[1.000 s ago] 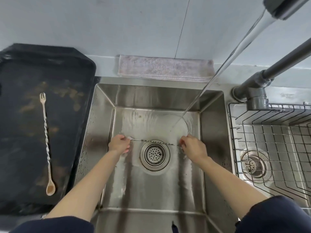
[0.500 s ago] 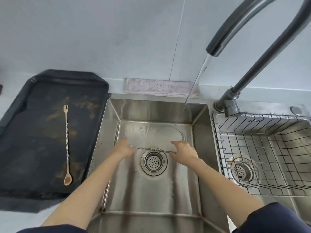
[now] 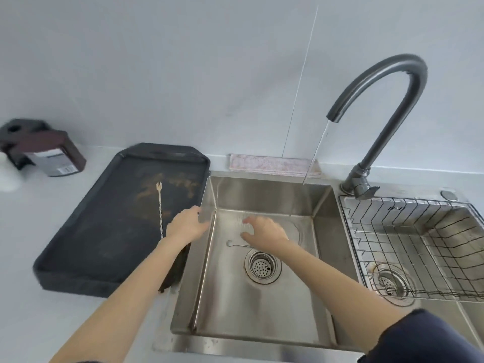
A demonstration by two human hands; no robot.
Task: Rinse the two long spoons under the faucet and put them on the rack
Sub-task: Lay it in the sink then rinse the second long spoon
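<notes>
One long twisted metal spoon (image 3: 237, 244) lies on the floor of the left sink basin (image 3: 262, 310), just above the drain; its right end is hidden under my right hand (image 3: 264, 230). That hand hovers over it with spread, blurred fingers. The second long spoon (image 3: 159, 208), with a fork tip at its far end, lies on the black tray (image 3: 104, 231). Its near end is hidden behind my left hand (image 3: 187, 225), which is open over the rim between tray and sink. Water (image 3: 314, 158) runs from the grey faucet (image 3: 377, 100) into the back of the basin.
A wire rack (image 3: 408, 231) sits in the right basin. A folded cloth (image 3: 272, 165) lies behind the sink against the wall. A dark bottle (image 3: 47, 150) lies on the counter at the far left. The drain strainer (image 3: 262, 264) is in the basin's middle.
My left hand has let go of the spoon in the sink and moved left to the tray's edge. The spoon now lies on the basin floor. The view has tilted up.
</notes>
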